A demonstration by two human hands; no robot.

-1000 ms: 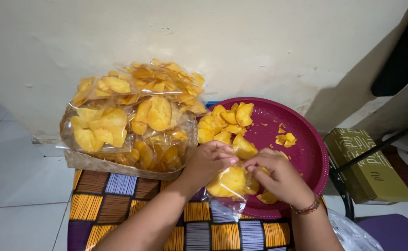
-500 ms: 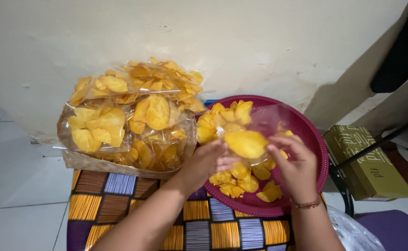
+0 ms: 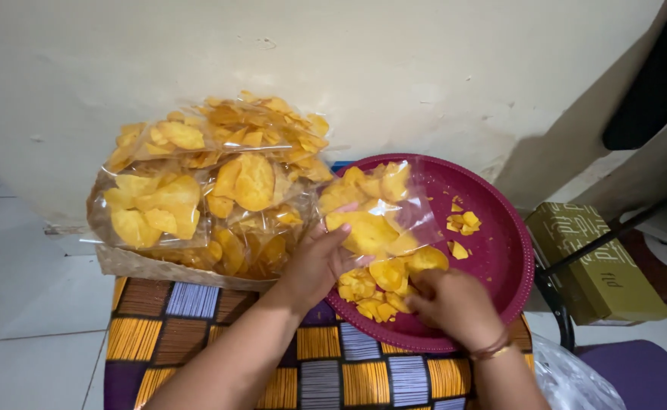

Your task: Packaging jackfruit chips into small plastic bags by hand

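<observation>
My left hand [image 3: 314,266] holds a clear plastic bag [image 3: 394,209] with a few yellow chips in it, lifted over the maroon round tray [image 3: 501,262]. My right hand [image 3: 451,304] is curled down among the loose yellow chips [image 3: 371,292] at the tray's near edge, fingers closed on some of them. A few chip crumbs [image 3: 463,222] lie on the tray's right part. To the left, filled clear chip bags [image 3: 208,182] are stacked in a woven basket [image 3: 143,266].
Tray and basket rest on a surface covered with orange, brown and purple patterned cloth [image 3: 197,334]. A cream wall [image 3: 349,61] stands behind. An olive-green box [image 3: 595,266] lies at the right, by a black metal frame [image 3: 565,323] and a purple seat [image 3: 637,376].
The bag went from low between both hands to lifted over the tray in my left hand alone. My right hand let go and dropped to the loose chips.
</observation>
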